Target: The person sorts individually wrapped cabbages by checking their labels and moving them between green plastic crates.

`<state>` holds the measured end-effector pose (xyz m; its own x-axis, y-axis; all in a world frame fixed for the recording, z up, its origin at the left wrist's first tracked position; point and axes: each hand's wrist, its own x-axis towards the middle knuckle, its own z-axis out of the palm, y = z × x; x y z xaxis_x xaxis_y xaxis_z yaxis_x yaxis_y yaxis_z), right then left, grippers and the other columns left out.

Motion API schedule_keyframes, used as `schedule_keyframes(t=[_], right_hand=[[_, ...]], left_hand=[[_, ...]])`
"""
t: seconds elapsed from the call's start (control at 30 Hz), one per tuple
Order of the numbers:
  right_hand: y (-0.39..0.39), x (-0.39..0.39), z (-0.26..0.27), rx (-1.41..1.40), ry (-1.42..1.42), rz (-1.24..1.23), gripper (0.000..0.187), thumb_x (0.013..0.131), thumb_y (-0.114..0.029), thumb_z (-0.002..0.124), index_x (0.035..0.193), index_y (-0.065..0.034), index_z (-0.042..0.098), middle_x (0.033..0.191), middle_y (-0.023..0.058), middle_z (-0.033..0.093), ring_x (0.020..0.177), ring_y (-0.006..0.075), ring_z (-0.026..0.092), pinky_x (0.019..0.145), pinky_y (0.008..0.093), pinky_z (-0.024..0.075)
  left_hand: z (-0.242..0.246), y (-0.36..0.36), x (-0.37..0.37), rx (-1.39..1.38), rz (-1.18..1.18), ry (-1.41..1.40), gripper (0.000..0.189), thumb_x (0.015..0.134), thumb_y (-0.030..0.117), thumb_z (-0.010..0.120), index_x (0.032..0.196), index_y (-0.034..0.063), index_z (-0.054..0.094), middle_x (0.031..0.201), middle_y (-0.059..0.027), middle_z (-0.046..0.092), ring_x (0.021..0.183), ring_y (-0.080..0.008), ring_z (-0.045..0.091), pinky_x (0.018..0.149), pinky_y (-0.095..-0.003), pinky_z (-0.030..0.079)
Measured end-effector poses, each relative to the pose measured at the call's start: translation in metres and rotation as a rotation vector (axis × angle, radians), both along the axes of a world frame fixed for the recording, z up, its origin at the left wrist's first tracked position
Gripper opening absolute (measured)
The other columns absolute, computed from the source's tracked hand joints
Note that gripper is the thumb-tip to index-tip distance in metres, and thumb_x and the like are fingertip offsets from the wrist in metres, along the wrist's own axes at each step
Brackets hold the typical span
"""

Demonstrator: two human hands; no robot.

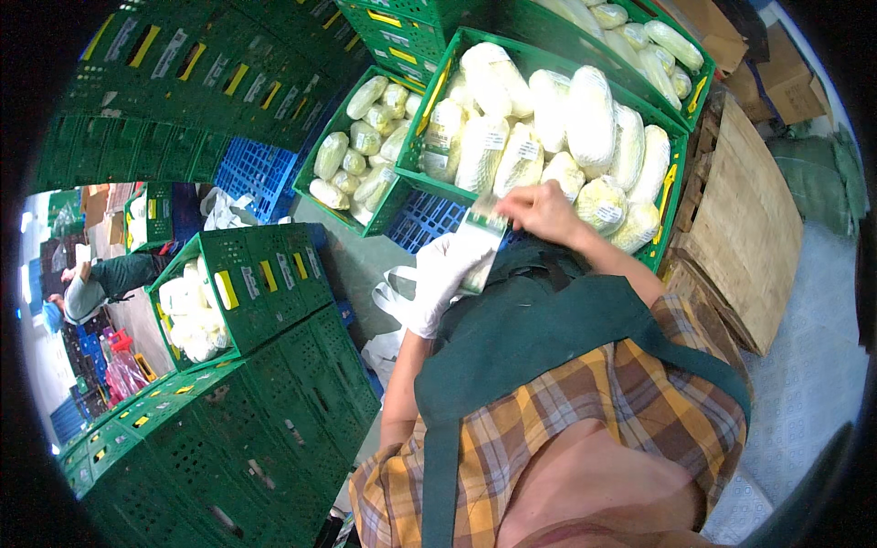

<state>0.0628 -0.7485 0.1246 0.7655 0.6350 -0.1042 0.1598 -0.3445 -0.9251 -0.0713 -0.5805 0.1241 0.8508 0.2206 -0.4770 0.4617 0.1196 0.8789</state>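
Note:
My left hand [438, 277], in a white glove, grips a flat printed pack, apparently a strip of labels [482, 236] coloured white and green. My bare right hand [545, 211] has its fingers bent together at the strip's upper end; a small blurred piece shows by the fingertips, and I cannot tell whether they pinch it. Just beyond both hands is a green plastic crate [428, 179] filled with Chinese cabbages [590, 113] in white foam netting. Several of the cabbages bear printed labels.
A smaller-looking green crate [380, 222] of wrapped cabbages stands left of it, another [695, 103] behind. Stacked green crates [274, 411] rise at the left. A wooden pallet board [743, 226] leans at the right. Another person [103, 284] stands at far left.

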Motion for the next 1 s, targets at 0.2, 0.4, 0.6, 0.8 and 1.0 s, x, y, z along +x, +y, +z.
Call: schedule_keyframes(t=[0.2, 0.4, 0.6, 0.8, 1.0], right_hand=[[-0.013, 0.106, -0.055, -0.193, -0.103, -0.105, 0.020, 0.077, -0.026, 0.063, 0.077, -0.0076, 0.069, 0.066, 0.0083, 0.065, 0.058, 0.0157, 0.062, 0.056, 0.0301, 0.0482], [0.037, 0.092, -0.142, -0.474, -0.444, 0.169, 0.023, 0.074, -0.030, 0.061, 0.074, -0.0076, 0.065, 0.068, 0.0161, 0.061, 0.065, 0.0329, 0.060, 0.061, 0.0417, 0.0485], [0.052, 0.081, -0.149, -0.582, -0.618, -0.057, 0.031, 0.077, -0.029, 0.058, 0.083, 0.0022, 0.057, 0.059, 0.0194, 0.058, 0.059, 0.0357, 0.061, 0.053, 0.0442, 0.0496], [0.021, 0.092, -0.128, -0.746, -0.348, -0.070, 0.025, 0.076, -0.027, 0.057, 0.082, -0.0024, 0.060, 0.067, 0.0166, 0.062, 0.068, 0.0330, 0.062, 0.064, 0.0437, 0.0499], [0.009, 0.111, -0.159, -0.593, -0.186, -0.198, 0.021, 0.074, -0.026, 0.058, 0.071, -0.0057, 0.063, 0.070, 0.0142, 0.064, 0.067, 0.0287, 0.062, 0.067, 0.0377, 0.0479]], left_hand=[[0.031, 0.029, -0.020, -0.010, 0.024, 0.171, 0.022, 0.077, 0.015, 0.068, 0.089, -0.0028, 0.064, 0.077, -0.0042, 0.064, 0.063, -0.0077, 0.057, 0.059, -0.0207, 0.046], [0.014, 0.052, -0.050, 0.071, 0.095, -0.110, 0.016, 0.081, 0.010, 0.062, 0.089, -0.0041, 0.064, 0.089, -0.0046, 0.062, 0.082, -0.0091, 0.055, 0.077, -0.0243, 0.042], [0.010, 0.039, -0.053, 0.010, 0.139, -0.048, 0.021, 0.086, 0.015, 0.056, 0.097, -0.0028, 0.062, 0.089, -0.0033, 0.062, 0.080, -0.0085, 0.054, 0.074, -0.0235, 0.042], [-0.004, 0.029, -0.047, 0.035, 0.070, -0.021, 0.024, 0.086, 0.017, 0.055, 0.099, -0.0026, 0.060, 0.086, -0.0008, 0.060, 0.076, -0.0066, 0.052, 0.070, -0.0219, 0.041], [0.007, -0.003, -0.022, -0.013, -0.018, 0.077, 0.024, 0.083, 0.013, 0.059, 0.099, -0.0044, 0.061, 0.084, -0.0030, 0.062, 0.073, -0.0074, 0.056, 0.067, -0.0213, 0.045]])
